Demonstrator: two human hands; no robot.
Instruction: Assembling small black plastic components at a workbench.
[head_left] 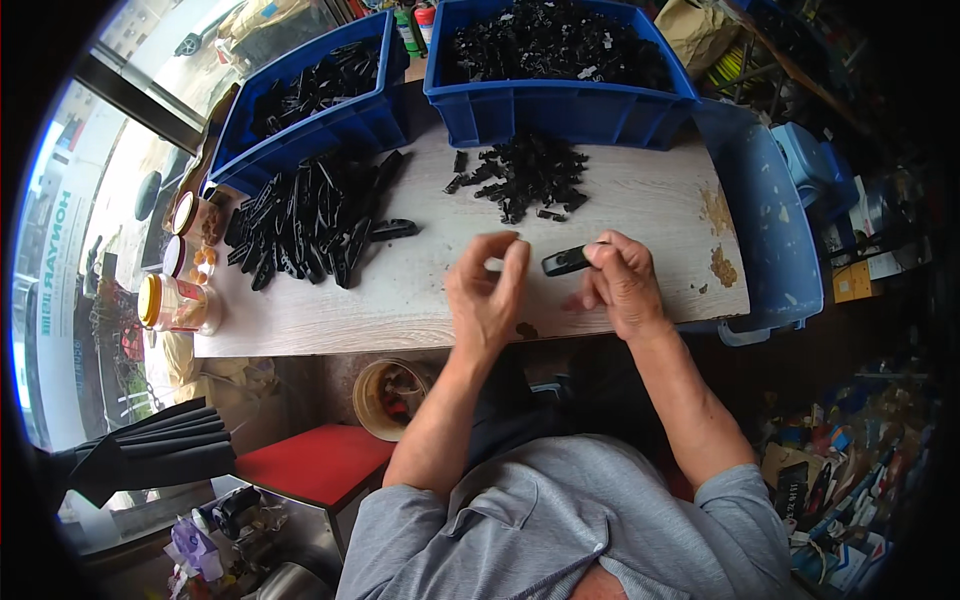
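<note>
Pinched between the thumb and fingers of my right hand (628,285) is a black elongated plastic piece (566,262), its free end pointing left. My left hand (486,288) hovers just left of that piece, apart from it. Its thumb and index finger are drawn together in a pinch, slightly blurred, and whatever they may hold is too small to make out. A heap of similar long black plastic pieces (310,220) lies on the left of the table. Beyond my hands is a pile of small black parts (535,178).
Two blue bins stand at the back of the pale wooden table (400,310): the left bin (320,140) holds long black pieces, the right bin (560,125) small black parts. Lidded jars (185,305) line the left edge. A bucket (365,400) sits below the front edge.
</note>
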